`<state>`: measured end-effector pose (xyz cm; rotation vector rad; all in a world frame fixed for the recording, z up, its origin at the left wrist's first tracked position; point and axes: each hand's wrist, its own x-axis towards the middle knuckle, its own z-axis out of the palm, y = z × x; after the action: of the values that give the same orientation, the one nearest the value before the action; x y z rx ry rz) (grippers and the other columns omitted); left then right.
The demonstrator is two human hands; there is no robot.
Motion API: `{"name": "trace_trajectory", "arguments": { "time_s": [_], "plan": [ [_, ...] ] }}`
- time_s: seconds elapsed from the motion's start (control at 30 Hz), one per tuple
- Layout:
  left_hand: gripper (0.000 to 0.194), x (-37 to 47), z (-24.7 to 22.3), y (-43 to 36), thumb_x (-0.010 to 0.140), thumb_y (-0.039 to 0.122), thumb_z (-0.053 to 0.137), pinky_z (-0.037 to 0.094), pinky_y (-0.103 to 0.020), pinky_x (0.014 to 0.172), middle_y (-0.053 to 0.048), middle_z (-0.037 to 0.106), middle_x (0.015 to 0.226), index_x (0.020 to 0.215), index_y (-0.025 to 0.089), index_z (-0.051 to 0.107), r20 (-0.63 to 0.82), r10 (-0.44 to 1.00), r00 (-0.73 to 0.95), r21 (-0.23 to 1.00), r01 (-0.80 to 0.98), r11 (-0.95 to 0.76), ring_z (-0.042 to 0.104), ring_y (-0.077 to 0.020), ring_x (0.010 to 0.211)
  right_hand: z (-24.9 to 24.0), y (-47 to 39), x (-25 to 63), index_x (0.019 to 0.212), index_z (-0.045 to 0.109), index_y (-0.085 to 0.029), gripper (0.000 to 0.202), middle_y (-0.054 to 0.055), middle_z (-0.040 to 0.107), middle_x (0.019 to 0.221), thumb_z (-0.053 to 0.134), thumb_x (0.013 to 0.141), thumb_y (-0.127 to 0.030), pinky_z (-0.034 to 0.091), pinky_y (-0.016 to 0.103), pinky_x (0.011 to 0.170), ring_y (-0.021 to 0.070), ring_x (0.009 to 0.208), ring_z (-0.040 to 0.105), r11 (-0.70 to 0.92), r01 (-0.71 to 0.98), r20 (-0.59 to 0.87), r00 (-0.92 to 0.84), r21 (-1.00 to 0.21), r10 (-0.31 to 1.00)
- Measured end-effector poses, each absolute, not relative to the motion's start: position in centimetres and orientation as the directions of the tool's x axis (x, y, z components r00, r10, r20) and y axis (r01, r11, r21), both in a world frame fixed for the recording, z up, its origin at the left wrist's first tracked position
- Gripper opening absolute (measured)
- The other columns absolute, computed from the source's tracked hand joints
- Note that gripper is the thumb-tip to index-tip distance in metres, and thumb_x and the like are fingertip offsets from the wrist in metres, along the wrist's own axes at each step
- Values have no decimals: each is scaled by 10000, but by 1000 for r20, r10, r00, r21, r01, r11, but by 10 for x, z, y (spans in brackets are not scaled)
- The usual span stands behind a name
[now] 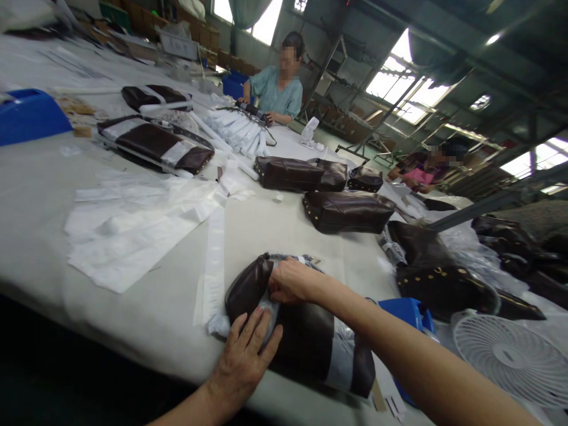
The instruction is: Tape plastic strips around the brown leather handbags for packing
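Note:
A dark brown leather bag lies on the table in front of me, with pale wrapping strips round it. One strip crosses its right end; another wrapping strip crosses nearer the left end. My left hand rests on that left strip with its fingers spread. Just above it, my right hand is closed at the same strip, its fingertips partly hidden. White tissue sheets and a long white strip lie to the left of the bag.
Several brown bags stand farther back, and a wrapped bag lies at back left. To the right are a blue tape dispenser and a white fan. One person works across the table, another person farther right.

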<state>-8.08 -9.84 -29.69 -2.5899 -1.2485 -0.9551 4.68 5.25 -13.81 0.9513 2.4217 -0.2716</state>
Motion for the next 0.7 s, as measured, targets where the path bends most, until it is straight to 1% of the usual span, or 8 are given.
{"name": "trace_trajectory", "arguments": {
  "time_s": [0.1, 0.33, 0.4, 0.47, 0.5, 0.53, 0.63, 0.7],
  "plan": [
    [418, -83, -297, -98, 933, 197, 472, 248, -529, 1117, -66, 398, 1501, 1344, 255, 524, 609, 636, 474, 158, 714, -682, 338, -333, 1377, -138, 56, 51, 761, 746, -202, 129, 40, 728, 705, 651, 786, -286, 376, 248, 587, 180, 668, 650, 739, 673, -558, -627, -35, 544],
    [412, -83, -297, -97, 938, 218, 472, 221, -525, 1130, -36, 396, 1504, 1343, 255, 534, 602, 642, 474, 176, 706, -686, 327, -343, 1377, -142, 54, 57, 857, 729, -207, 126, 24, 705, 705, 659, 836, -309, 369, 237, 609, 170, 699, 643, 736, 672, -549, -647, -80, 530],
    [412, -82, -298, -97, 939, 217, 473, 207, -524, 1136, -29, 403, 1500, 1344, 255, 535, 605, 638, 476, 183, 697, -693, 325, -340, 1379, -146, 58, 64, 982, 686, -199, 271, 31, 700, 732, 728, 781, -376, 350, 243, 586, 189, 708, 640, 691, 721, -493, -622, -57, 608],
    [414, -82, -298, -97, 939, 205, 469, 191, -518, 1141, -22, 413, 1494, 1344, 251, 536, 611, 634, 474, 194, 687, -700, 323, -334, 1380, -150, 68, 76, 1080, 626, -197, 504, 34, 693, 750, 797, 688, -464, 326, 248, 563, 209, 710, 634, 568, 822, -399, -529, -24, 749],
    [414, -82, -298, -97, 939, 198, 466, 183, -514, 1144, -20, 419, 1490, 1343, 247, 537, 614, 633, 471, 200, 683, -702, 322, -331, 1381, -151, 73, 84, 1088, 610, -197, 544, 34, 686, 748, 803, 672, -488, 318, 249, 560, 213, 707, 629, 487, 873, -345, -462, -13, 817],
    [413, -82, -297, -97, 938, 192, 464, 177, -512, 1146, -20, 427, 1485, 1341, 241, 540, 617, 633, 467, 208, 679, -704, 322, -329, 1381, -151, 77, 93, 1067, 606, -195, 507, 35, 679, 740, 788, 695, -488, 314, 250, 564, 212, 705, 624, 408, 913, -294, -392, -7, 872],
    [408, -81, -296, -97, 933, 176, 461, 170, -512, 1145, -27, 454, 1466, 1326, 224, 556, 632, 633, 448, 233, 668, -706, 325, -334, 1379, -151, 74, 113, 972, 593, -175, 251, 39, 659, 729, 634, 871, -401, 324, 252, 583, 188, 685, 604, 248, 969, -185, -244, -1, 952],
    [404, -80, -295, -96, 928, 171, 463, 172, -514, 1142, -33, 469, 1454, 1314, 223, 567, 639, 629, 442, 241, 662, -710, 323, -337, 1381, -153, 57, 115, 916, 574, -175, 218, 26, 642, 721, 559, 922, -392, 343, 249, 595, 164, 658, 584, 217, 973, -111, -224, -77, 968]
  ]
}}
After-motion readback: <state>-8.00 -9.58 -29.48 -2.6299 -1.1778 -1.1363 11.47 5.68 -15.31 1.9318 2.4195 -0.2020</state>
